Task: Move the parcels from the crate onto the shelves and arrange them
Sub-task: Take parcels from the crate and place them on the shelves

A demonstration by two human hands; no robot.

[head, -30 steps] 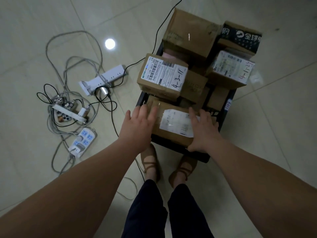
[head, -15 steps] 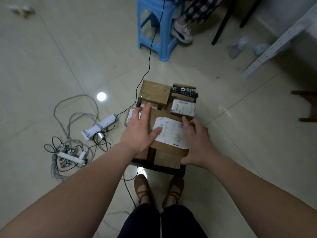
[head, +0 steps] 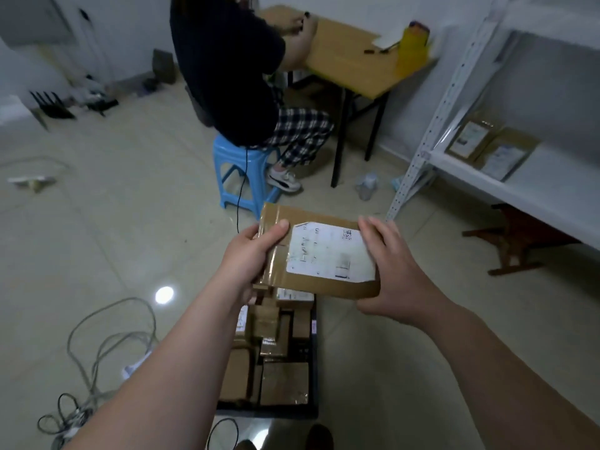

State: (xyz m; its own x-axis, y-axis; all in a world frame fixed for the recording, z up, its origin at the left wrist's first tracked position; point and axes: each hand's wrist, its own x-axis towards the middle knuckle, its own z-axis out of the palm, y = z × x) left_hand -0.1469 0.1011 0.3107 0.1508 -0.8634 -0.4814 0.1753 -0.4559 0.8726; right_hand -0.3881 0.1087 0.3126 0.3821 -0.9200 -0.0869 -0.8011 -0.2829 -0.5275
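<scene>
I hold a flat brown cardboard parcel (head: 321,251) with a white label in mid-air, well above the crate. My left hand (head: 250,259) grips its left edge, thumb on top. My right hand (head: 394,271) grips its right edge and lower right corner. Below it on the floor stands the black crate (head: 313,378), holding several more brown parcels (head: 282,381). The white metal shelves (head: 506,180) stand at the right, with two flat parcels (head: 487,147) lying on the middle shelf.
A person sits on a blue stool (head: 243,170) at a wooden table (head: 350,63) straight ahead. A small wooden stool (head: 516,241) stands under the shelves. Cables and power strips (head: 97,362) lie on the floor at lower left. A crushed bottle (head: 367,186) lies by the shelf post.
Both hands closed on the top parcel and lifted it out of the crate. My view rose from the crate toward the room and the shelves.
</scene>
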